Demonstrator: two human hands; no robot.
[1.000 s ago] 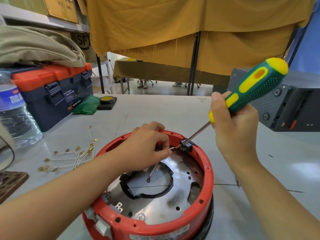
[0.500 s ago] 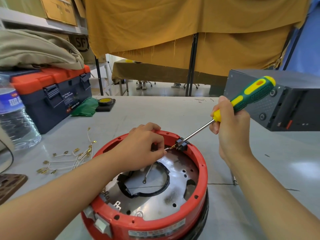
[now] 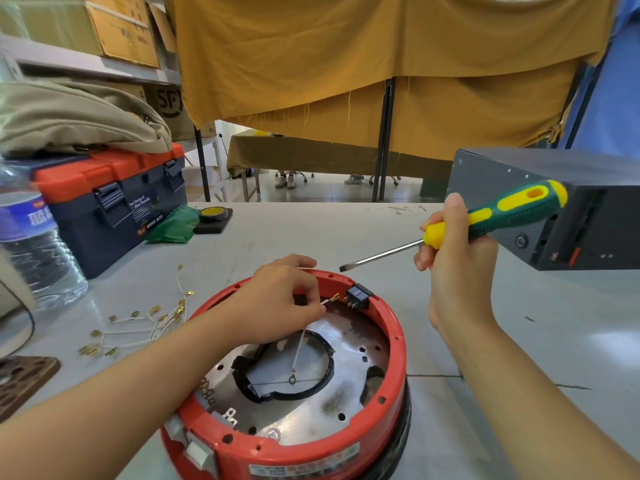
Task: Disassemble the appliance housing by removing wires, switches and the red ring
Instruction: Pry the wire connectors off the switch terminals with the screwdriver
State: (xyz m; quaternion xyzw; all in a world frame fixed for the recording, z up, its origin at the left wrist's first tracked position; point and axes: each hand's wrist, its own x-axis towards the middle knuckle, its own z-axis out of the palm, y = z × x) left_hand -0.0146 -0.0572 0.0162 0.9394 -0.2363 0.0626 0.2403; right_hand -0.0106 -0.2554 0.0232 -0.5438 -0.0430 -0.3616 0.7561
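A round appliance housing with a red ring (image 3: 396, 344) stands upside down on the grey table, its metal base plate (image 3: 349, 379) showing inside. My left hand (image 3: 280, 299) pinches a white wire (image 3: 298, 351) near its brass terminal, just left of a black switch (image 3: 358, 296) set in the ring's far rim. The wire's other end, a ring lug, hangs over the plate. My right hand (image 3: 453, 261) grips a green and yellow flat screwdriver (image 3: 485, 221). Its tip hovers above the rim, apart from the switch.
Several loose white wires with brass terminals (image 3: 145, 323) lie left of the housing. A water bottle (image 3: 34, 244), a blue and orange toolbox (image 3: 110, 199), a green cloth (image 3: 173, 225) and a tape roll (image 3: 213, 214) stand at the left. A dark metal box (image 3: 571, 216) sits at the right.
The screwdriver tip has lifted away from the switch, up and to the right. The wire terminal has come off the switch and sits in my left fingers.
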